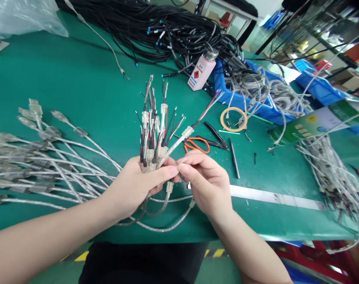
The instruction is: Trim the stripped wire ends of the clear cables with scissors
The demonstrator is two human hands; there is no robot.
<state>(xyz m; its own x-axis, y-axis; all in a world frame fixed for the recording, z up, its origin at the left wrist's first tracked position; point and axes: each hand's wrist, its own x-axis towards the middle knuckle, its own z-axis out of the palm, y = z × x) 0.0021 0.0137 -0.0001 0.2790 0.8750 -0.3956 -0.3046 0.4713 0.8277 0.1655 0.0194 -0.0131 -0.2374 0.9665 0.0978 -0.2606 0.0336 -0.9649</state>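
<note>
My left hand (140,177) is wrapped round a bunch of cables (161,152), thumb laid across them toward three o'clock. My right hand (207,183) meets that thumb, its thumb and forefinger pinched together on a thin strand (183,161), too small for me to tell what it is. The bunch rises from my left fist toward twelve o'clock; one cable leans out between one and two, passing just above my right fingertips, nearer that hand than the rest.

The cables have clear, knobbly plastic collars and shiny braid under a smooth skin; loose red, white and black wires (151,83) splay from their ends. Their tails run to nine o'clock, where flat metal plugs (35,108) lie heaped on the smooth green table (93,79).

Near my right hand, at about one, sit orange-handled pliers (197,144); farther, at two, a tan ring of tape (222,119). A pale pink bottle (202,70) tilts at one, black cables (167,31) tangle at twelve, and a flat metal ruler (274,197) points toward four.
</note>
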